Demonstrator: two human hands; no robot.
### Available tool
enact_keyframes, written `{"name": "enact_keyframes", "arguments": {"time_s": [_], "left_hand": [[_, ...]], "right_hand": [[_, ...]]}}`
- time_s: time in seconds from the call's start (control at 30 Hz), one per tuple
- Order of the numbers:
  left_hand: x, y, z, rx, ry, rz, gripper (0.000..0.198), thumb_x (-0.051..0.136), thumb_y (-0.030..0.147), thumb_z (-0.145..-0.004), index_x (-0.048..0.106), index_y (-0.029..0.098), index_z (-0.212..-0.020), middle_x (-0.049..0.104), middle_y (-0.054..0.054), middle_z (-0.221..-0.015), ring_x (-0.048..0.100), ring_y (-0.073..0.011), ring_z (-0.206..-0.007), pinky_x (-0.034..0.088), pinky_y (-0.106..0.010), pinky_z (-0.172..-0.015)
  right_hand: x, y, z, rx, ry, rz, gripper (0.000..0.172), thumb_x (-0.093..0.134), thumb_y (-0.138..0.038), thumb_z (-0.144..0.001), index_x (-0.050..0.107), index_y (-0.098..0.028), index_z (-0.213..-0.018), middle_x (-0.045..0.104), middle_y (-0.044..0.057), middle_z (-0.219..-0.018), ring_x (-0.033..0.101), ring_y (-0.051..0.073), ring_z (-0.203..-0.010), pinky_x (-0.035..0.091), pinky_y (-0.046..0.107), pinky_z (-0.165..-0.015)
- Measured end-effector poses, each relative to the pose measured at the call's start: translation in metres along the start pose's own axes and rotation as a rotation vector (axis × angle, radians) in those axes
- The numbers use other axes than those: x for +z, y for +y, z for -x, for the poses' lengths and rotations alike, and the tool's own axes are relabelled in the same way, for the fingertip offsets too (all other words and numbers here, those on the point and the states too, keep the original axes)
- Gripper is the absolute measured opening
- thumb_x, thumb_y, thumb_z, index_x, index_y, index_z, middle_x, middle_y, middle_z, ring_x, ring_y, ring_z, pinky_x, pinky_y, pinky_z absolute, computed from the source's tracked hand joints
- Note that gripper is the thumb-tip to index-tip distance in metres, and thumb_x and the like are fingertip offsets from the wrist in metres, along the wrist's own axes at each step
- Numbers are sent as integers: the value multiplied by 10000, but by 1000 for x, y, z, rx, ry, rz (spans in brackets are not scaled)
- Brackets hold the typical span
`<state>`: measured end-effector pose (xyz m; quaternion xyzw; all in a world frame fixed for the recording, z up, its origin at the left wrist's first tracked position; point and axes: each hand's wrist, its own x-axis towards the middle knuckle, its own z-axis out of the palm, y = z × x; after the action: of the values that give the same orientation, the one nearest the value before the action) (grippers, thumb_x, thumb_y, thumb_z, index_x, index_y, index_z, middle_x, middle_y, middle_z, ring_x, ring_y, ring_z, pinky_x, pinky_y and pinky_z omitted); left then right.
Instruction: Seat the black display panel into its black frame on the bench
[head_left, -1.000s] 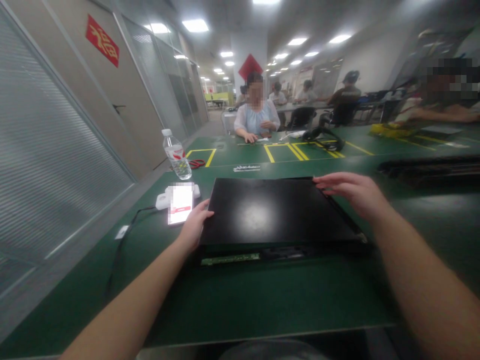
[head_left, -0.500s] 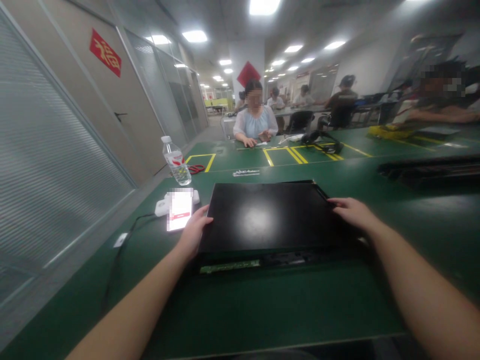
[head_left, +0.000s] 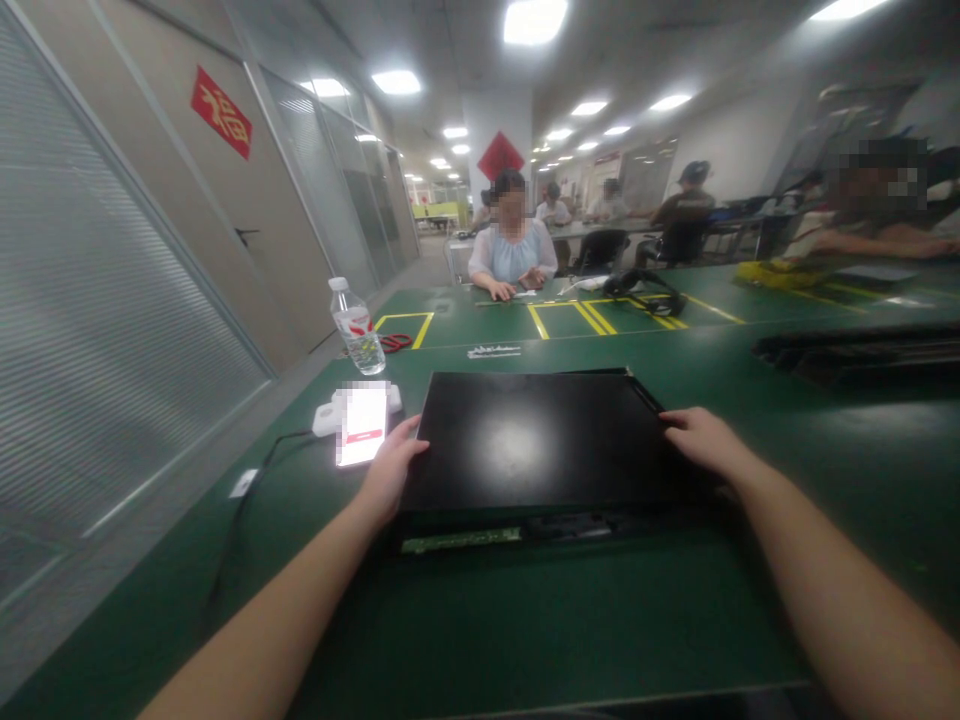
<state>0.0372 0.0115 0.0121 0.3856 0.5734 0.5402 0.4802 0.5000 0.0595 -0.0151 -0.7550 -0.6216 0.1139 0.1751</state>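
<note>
A glossy black flat screen panel (head_left: pixel 525 440) lies before me, with a bright patch of ceiling light reflected in it. Under its near edge a green circuit board strip (head_left: pixel 460 541) and black parts of a frame (head_left: pixel 577 524) show. My left hand (head_left: pixel 394 465) is closed on the panel's left edge, thumb on top and the other fingers at the side. At the right edge my right hand (head_left: pixel 705 442) pinches the panel, its thumb and forefinger at the rim. The undersides of both grips are hidden.
Left of the panel are a lit phone (head_left: pixel 363 428), a white plug block (head_left: pixel 325 420) with a black cable, a water bottle (head_left: pixel 358 328) and red scissors (head_left: pixel 395 343). Small white strips (head_left: pixel 493 351) lie beyond it. Black frames (head_left: pixel 862 355) rest right. A person (head_left: pixel 512 250) sits opposite.
The whole view has shifted slightly, so things appear a little lower. Both hands keep their hold at the panel's edges, and the panel shows no clear movement of its own.
</note>
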Motion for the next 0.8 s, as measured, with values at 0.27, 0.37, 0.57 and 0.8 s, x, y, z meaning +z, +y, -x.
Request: {"name": "enact_keyframes", "arguments": {"time_s": [0.27, 0.37, 0.57, 0.8], "left_hand": [[-1, -5, -4, 1, -43, 27, 650, 718, 246, -610, 685, 157, -1254, 792, -63, -894, 754, -317, -905, 575, -396, -797], [0, -10, -8, 15, -6, 73, 637, 724, 254, -601, 689, 148, -1228, 801, -77, -922, 757, -316, -917, 581, -398, -807], [3, -5, -3, 4, -45, 62, 585, 739, 231, -655, 678, 150, -1231, 808, -71, -922, 770, -311, -940, 590, -399, -833], [3, 1, 3, -11, -57, 57, 516, 724, 204, -710, 679, 151, -1222, 808, -66, -901, 778, -307, -917, 594, -413, -859]], "right_hand": [[4, 6, -2, 59, 41, -32, 473, 595, -98, -725, 853, -226, -1101, 809, 93, -1161, 762, 308, -1087, 598, 395, -978], [2, 5, -1, 67, 49, -29, 497, 583, -80, -717, 854, -206, -1114, 802, 111, -1184, 754, 320, -1112, 597, 400, -982], [0, 3, 0, 96, 9, -7, 535, 571, -77, -757, 821, -181, -1218, 784, 122, -1239, 736, 325, -1154, 583, 396, -986], [-1, 1, 1, 99, -14, 7, 549, 546, -76, -781, 803, -157, -1260, 766, 142, -1275, 724, 331, -1177, 582, 395, -986]]}}
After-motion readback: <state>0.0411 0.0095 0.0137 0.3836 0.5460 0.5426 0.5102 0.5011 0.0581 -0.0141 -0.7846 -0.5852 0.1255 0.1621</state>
